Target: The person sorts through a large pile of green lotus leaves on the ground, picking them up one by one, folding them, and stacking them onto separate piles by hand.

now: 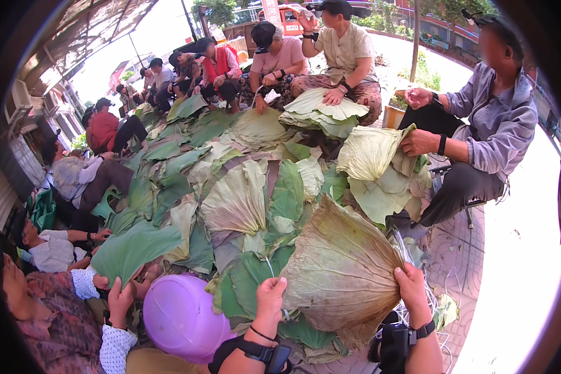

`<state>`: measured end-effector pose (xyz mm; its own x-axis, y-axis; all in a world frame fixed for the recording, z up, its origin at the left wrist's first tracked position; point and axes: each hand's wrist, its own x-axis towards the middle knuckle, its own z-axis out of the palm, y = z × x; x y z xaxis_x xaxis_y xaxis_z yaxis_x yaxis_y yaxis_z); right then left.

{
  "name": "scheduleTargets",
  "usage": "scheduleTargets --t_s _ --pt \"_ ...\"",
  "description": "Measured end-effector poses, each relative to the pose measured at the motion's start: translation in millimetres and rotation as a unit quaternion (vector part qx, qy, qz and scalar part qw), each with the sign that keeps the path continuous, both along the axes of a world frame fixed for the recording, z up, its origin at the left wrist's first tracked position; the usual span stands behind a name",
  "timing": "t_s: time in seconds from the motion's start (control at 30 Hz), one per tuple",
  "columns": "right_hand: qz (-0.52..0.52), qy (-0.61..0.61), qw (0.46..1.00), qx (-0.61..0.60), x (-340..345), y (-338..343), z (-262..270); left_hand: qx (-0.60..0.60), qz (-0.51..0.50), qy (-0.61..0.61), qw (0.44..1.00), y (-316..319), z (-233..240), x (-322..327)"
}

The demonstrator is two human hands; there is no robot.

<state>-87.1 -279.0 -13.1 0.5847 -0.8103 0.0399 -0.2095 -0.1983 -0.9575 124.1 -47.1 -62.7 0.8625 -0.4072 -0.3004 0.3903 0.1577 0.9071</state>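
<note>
A large dried lotus leaf (pixel 341 262), pale green and brown with spreading veins, is spread out before me. My right hand (pixel 409 280) pinches it at its right corner. My left hand (pixel 272 294) is at the leaf's left edge with thumb and fingers closed; a thin white string rises just behind it, and whether the hand grips leaf or string is unclear. White strings (pixel 402 306) hang beside my right wrist. More lotus leaves (pixel 238 198), green and yellowish, lie in a wide heap beyond my hands, and some lie below the held leaf.
A purple plastic tub (pixel 184 318) stands left of my left hand. Close at left, a person holds a green leaf (pixel 135 248). Another person (pixel 495 112) sits at right, handling a leaf bundle (pixel 378 163). Several people sit around the heap. Patterned paving (pixel 458 252) shows at right.
</note>
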Motion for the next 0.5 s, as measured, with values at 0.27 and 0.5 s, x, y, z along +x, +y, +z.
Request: scheduleTargets --t_s 0.27,0.5 --pt "-0.026 -0.014 1.000 0.004 13 7 -13 -0.080 0.080 0.039 0.993 12 13 -2" --pt "-0.017 0.001 0.997 0.077 28 12 -62 -0.067 0.102 0.080 0.989 19 40 -1"
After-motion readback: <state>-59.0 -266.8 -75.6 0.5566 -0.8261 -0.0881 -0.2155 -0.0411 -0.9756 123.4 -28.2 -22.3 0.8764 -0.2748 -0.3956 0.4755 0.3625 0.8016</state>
